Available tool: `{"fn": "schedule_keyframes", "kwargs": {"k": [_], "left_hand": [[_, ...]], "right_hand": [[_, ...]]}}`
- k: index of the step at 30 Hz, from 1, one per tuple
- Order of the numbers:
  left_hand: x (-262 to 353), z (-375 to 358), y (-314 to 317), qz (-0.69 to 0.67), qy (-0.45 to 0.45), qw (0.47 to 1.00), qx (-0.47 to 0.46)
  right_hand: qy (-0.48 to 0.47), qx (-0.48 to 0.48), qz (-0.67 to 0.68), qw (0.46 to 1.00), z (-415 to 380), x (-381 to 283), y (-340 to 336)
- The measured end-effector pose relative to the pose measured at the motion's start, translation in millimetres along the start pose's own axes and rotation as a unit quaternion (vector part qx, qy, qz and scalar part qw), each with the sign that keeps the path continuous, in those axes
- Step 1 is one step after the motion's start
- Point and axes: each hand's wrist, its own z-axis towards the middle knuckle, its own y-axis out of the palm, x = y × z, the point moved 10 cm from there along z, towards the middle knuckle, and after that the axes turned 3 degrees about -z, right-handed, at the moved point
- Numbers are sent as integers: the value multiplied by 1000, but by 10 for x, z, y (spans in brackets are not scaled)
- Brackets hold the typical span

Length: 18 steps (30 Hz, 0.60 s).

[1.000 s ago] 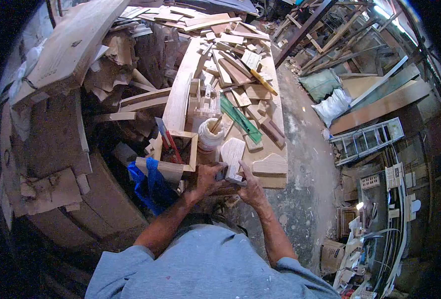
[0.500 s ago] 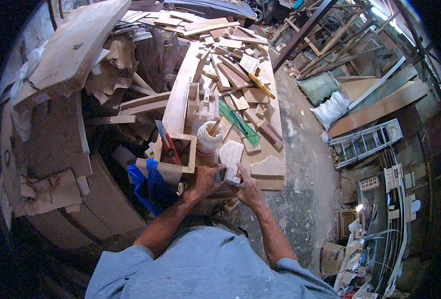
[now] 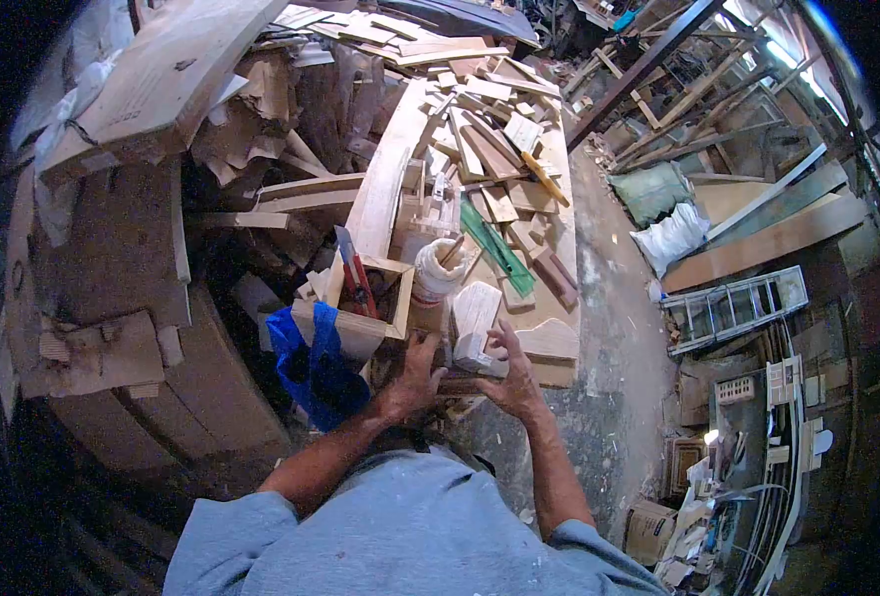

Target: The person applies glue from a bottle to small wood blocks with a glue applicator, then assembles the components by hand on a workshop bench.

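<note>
A pale wooden block (image 3: pixel 476 313) with a shaped far end lies at the near edge of the workbench. My left hand (image 3: pixel 418 375) is at its near left, thumb apart from the fingers and nothing plainly held. At the near right corner of the block is my right hand (image 3: pixel 515 377), its fingers bent beside the wood and its thumb spread away below; whether it touches the block is hard to see. Just beyond stands a white jar (image 3: pixel 434 278) with a stick in it. A flat wooden piece with a shaped edge (image 3: pixel 549 340) lies to the right.
A wooden box (image 3: pixel 400 316) left of the jar holds a red-handled tool (image 3: pixel 359 286). Blue plastic (image 3: pixel 306 363) hangs beside it. A green strip (image 3: pixel 499 248) and a yellow tool (image 3: pixel 544 179) lie among offcuts. A metal ladder (image 3: pixel 738 310) rests at right.
My view has shifted, moving the bench rightward in the picture. My hands have drawn slightly apart at the block's near end, and the right fingers have bent. The block keeps its place beside the jar.
</note>
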Motion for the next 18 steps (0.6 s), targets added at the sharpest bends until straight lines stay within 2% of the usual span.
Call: {"fn": "schedule_keyframes", "kwargs": {"k": [3, 9, 12, 15, 18], "left_hand": [[63, -18, 5, -80, -11, 997, -6], [129, 30, -7, -97, -59, 993, 15], [165, 58, 26, -33, -33, 999, 13], [93, 38, 59, -3, -53, 998, 22], [68, 77, 83, -60, -18, 998, -7]], "right_hand": [[-33, -1, -29, 999, 80, -140, 28], [-44, -15, -6, 999, 172, -124, 102], [-24, -31, 33, 999, 189, -98, 126], [-9, -34, 53, 998, 182, -60, 133], [-20, -34, 30, 999, 202, 0, 154]]}}
